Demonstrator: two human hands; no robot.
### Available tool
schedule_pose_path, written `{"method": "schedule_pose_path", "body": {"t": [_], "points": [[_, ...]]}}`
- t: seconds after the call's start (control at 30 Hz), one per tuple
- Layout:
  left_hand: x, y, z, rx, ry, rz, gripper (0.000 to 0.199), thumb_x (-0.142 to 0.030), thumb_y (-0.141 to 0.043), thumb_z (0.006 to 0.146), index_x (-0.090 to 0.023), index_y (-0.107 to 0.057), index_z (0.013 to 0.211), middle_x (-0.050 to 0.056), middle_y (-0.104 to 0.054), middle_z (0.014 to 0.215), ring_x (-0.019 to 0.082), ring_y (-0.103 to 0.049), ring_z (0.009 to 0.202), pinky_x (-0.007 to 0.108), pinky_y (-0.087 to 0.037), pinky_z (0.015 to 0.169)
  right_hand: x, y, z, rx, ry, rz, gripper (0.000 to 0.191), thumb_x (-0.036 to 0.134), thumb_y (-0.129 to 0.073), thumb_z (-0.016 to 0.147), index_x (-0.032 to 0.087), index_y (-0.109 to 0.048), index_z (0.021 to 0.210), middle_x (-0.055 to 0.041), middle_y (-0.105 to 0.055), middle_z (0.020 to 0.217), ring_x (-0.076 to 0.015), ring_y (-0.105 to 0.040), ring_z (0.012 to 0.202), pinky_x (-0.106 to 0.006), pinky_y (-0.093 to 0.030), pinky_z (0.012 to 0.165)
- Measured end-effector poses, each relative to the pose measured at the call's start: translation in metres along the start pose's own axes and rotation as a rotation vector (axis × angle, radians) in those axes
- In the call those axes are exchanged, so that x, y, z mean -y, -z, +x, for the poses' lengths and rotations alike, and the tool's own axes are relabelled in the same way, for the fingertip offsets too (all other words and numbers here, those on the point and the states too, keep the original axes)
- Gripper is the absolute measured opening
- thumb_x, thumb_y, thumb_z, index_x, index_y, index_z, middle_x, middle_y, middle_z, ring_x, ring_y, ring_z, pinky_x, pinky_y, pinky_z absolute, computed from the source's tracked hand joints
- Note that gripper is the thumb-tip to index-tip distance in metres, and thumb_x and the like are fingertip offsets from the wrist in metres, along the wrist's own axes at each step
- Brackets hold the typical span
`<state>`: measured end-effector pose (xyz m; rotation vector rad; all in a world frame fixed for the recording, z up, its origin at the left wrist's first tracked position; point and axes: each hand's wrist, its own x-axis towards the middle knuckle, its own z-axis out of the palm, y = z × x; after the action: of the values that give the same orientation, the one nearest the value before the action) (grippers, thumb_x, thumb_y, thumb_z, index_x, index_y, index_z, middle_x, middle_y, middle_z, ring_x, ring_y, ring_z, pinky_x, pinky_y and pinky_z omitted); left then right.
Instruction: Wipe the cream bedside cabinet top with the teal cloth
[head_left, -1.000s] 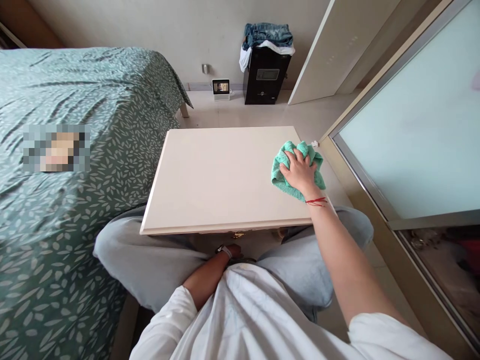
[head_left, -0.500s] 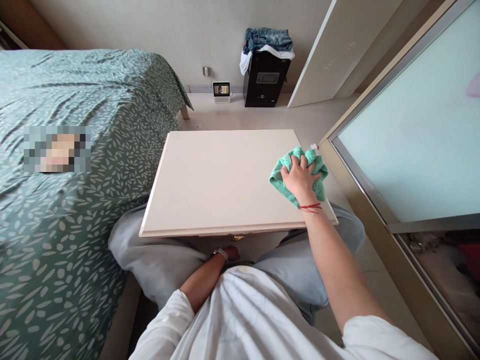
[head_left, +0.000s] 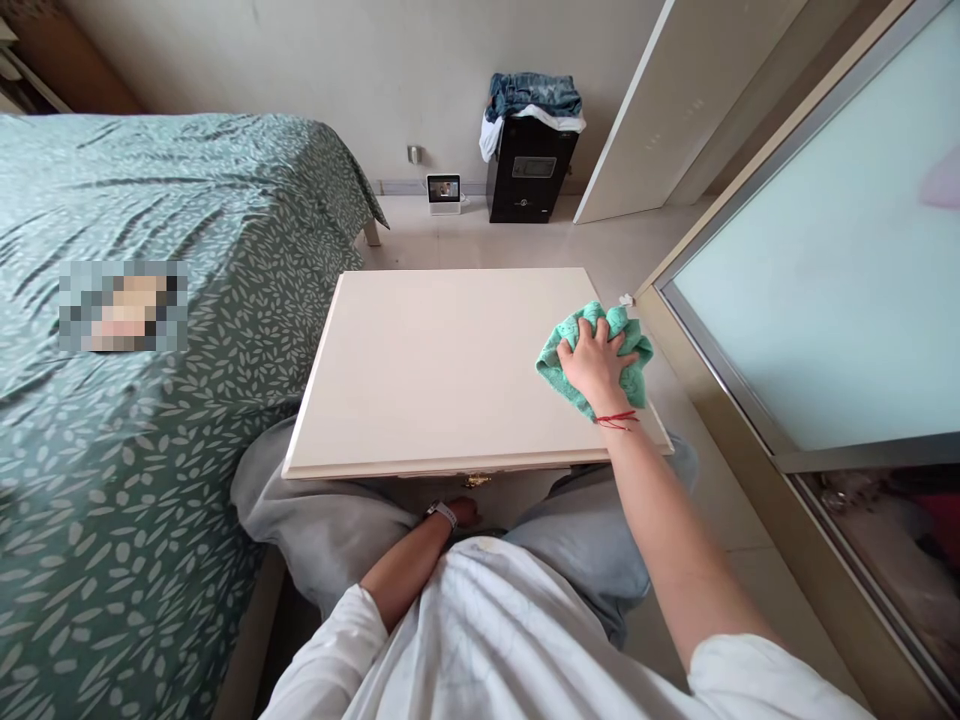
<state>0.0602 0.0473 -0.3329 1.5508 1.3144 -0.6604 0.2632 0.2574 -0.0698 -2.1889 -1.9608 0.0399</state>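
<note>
A green cloth [head_left: 553, 362] lies bunched on the right part of a white cabinet top [head_left: 435, 370]. My right hand [head_left: 596, 365] presses down on the cloth with its fingers spread into the folds. Below the front edge of the top, my left hand [head_left: 465, 511] rests between my legs near the brass fitting [head_left: 476, 481]; its fingers are too hidden to make out. A watch is on the left wrist, a red string on the right.
A bed with a green leaf-patterned cover [head_left: 225, 290] stands on the left. Behind the cabinet are a small screen [head_left: 444, 192] and a black box [head_left: 525, 180] topped with folded jeans [head_left: 534, 95]. A frosted sliding door [head_left: 832, 270] is on the right.
The view has shifted slightly, so the room sits a little lower. My right knee has moved inward. My right hand stays spread on the cloth at nearly the same spot.
</note>
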Motion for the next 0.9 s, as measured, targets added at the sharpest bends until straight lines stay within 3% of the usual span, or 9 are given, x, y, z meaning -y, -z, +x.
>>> {"method": "schedule_pose_path", "body": {"t": [0.37,0.53,0.7,0.9], "points": [[0.001,0.000,0.004,-0.020,0.003,-0.010,0.038,-0.047,-0.076,0.120,-0.015,-0.083,0.138,0.014,-0.082,0.152,0.032,-0.077,0.146,0.057,-0.061,0.131,-0.002,0.002,0.002,0.023,0.019,0.046,0.061,0.042,-0.038,0.119,0.019,-0.065,0.169,-0.0312,-0.049,0.189,-0.0589,-0.042,0.169,-0.094,-0.043,0.123],[0.002,0.001,0.002,-0.027,0.003,0.007,0.035,-0.045,-0.076,0.120,-0.015,-0.083,0.136,0.014,-0.083,0.149,0.031,-0.078,0.144,0.056,-0.061,0.130,0.016,0.009,-0.008,0.048,0.068,0.041,0.064,0.038,-0.042,0.118,0.017,-0.065,0.173,-0.0331,-0.049,0.190,-0.0617,-0.042,0.172,-0.097,-0.041,0.124],[0.001,0.003,0.001,-0.046,0.015,0.015,0.034,-0.045,-0.075,0.120,-0.015,-0.084,0.134,0.013,-0.083,0.146,0.031,-0.078,0.141,0.054,-0.062,0.127,0.068,0.019,-0.035,0.155,0.227,0.042,0.071,0.041,-0.044,0.119,0.016,-0.058,0.185,-0.0296,-0.038,0.201,-0.0631,-0.035,0.180,-0.099,-0.040,0.130],[-0.002,0.003,-0.003,-0.078,0.004,0.005,0.034,-0.046,-0.074,0.121,-0.015,-0.083,0.129,0.012,-0.084,0.138,0.030,-0.080,0.132,0.054,-0.064,0.123,0.163,0.023,-0.080,0.300,0.505,0.171,0.078,0.043,-0.052,0.119,0.012,-0.049,0.191,-0.0284,-0.031,0.205,-0.0631,-0.026,0.187,-0.103,-0.027,0.138]]}}
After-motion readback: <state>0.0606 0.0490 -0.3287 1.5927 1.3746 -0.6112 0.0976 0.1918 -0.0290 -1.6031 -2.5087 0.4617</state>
